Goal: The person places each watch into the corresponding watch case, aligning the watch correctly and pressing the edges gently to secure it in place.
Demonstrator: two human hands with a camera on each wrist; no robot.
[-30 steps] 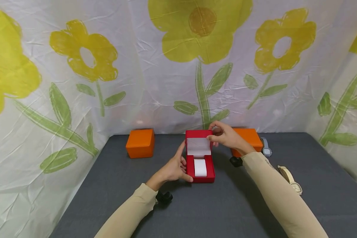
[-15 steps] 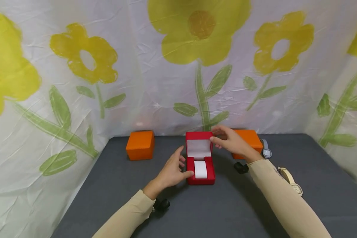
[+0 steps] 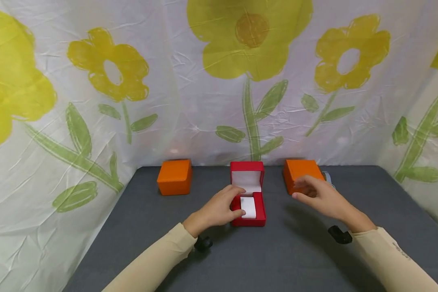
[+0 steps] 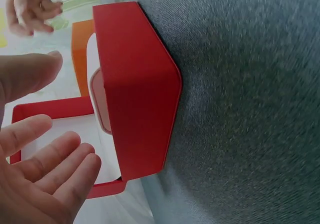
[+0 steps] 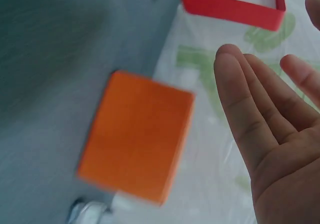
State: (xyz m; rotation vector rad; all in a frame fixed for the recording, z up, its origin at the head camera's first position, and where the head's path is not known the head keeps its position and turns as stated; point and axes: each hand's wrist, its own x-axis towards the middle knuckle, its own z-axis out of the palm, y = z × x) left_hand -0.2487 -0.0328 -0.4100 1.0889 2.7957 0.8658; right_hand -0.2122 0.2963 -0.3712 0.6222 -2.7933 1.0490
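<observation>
Two orange boxes (image 3: 174,177) (image 3: 300,175), one open red box (image 3: 247,194), two hands (image 3: 219,209) (image 3: 319,196).

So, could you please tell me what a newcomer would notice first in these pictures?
Probably the open red square gift box with its white cushion, at the middle of the grey table, where the left hand touches its near side. The right hand hovers open before the right-hand orange box; another orange box sits back left, under a backdrop of big yellow flowers.

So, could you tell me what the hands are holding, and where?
Neither holds anything: the left hand rests open against the red box; the right hand hovers open.
</observation>
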